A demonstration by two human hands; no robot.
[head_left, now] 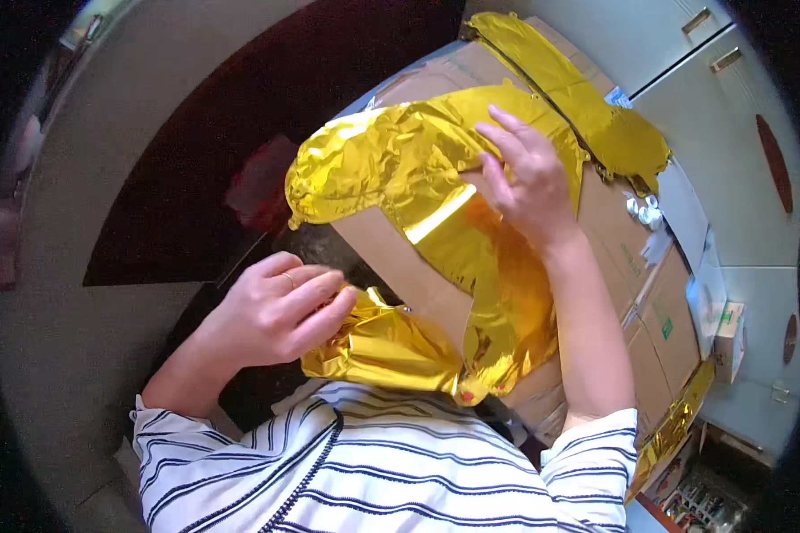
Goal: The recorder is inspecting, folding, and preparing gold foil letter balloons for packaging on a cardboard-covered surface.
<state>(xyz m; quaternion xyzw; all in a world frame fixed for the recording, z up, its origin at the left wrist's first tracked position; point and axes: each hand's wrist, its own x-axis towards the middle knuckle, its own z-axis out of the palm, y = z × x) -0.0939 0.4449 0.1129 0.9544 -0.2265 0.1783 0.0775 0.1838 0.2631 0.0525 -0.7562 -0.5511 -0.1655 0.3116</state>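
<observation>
A large, flat, crinkled gold foil balloon [356, 164] lies curved over cardboard, its near end bent round toward my body. My left hand [280, 311], with a ring on one finger, is closed at the crumpled near end, the foil bunched at its fingertips. The thumb and fingertips partly hide the pinched spot. Over the upper right of the balloon is my right hand [529, 178], fingers apart and stretched out, holding nothing. A bare cardboard strip [409, 266] shows inside the balloon's curve. Small tabs stick out along the foil's edge.
Another flat gold foil piece [569, 98] lies at the far right of the cardboard-covered surface [618, 240]. White curled scraps [644, 211] sit near its right edge. Pale cabinets [747, 107] stand to the right, with a small box [730, 342] beside them.
</observation>
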